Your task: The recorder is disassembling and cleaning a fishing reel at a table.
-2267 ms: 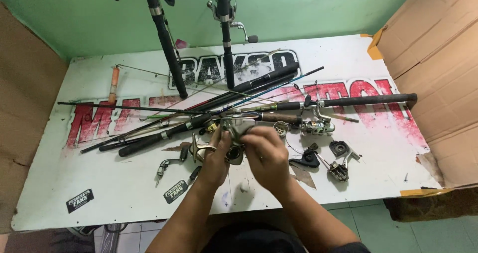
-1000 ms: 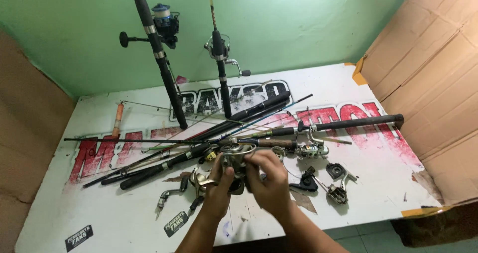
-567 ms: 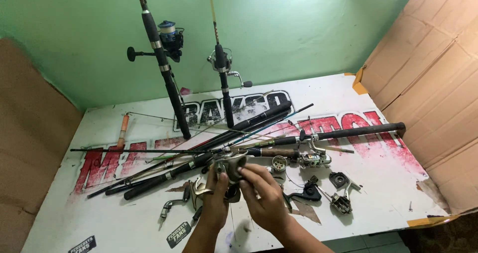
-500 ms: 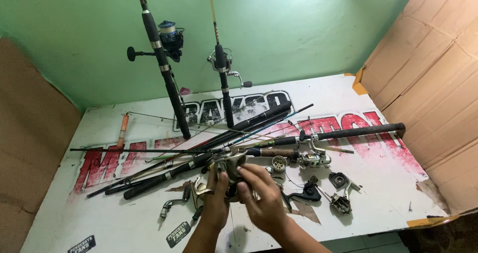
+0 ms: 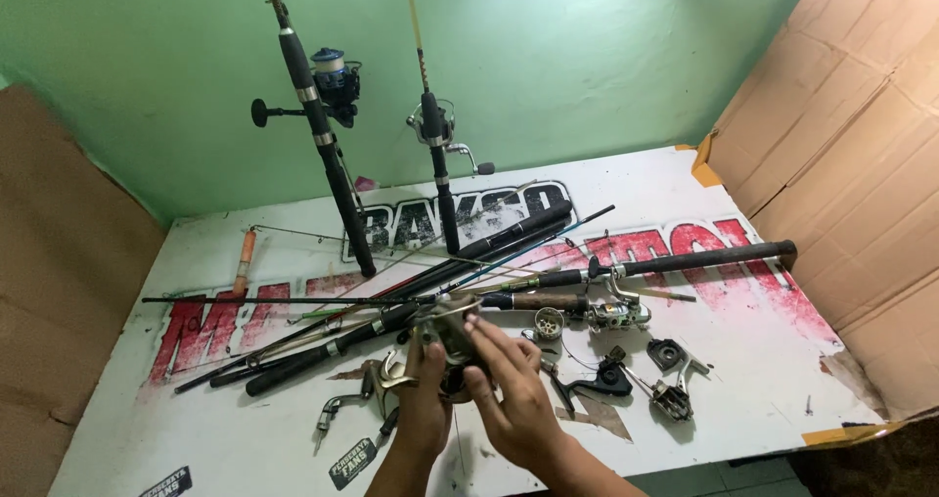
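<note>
Here the left hand [image 5: 423, 399] cups a small metal reel [image 5: 445, 331] from below, fingers closed round its body, just above the near edge of the counter [image 5: 753, 399]. The right hand [image 5: 514, 399] meets it from the side, fingertips pinching the reel's front. To work such a small part well, I judge the left hand should hold steady while only the right fingers turn or pull, low over the counter so nothing loose drops far. Just right of the hands lie loose reel parts [image 5: 670, 384] and a spool [image 5: 548, 323]. Beyond them several rods [image 5: 430, 296] lie crossed on the white, red-lettered top, one with a reel mounted. Two more rods [image 5: 318, 150] with reels lean upright against the green wall [image 5: 587, 57]. Cardboard [image 5: 861, 184] flanks both sides.
</note>
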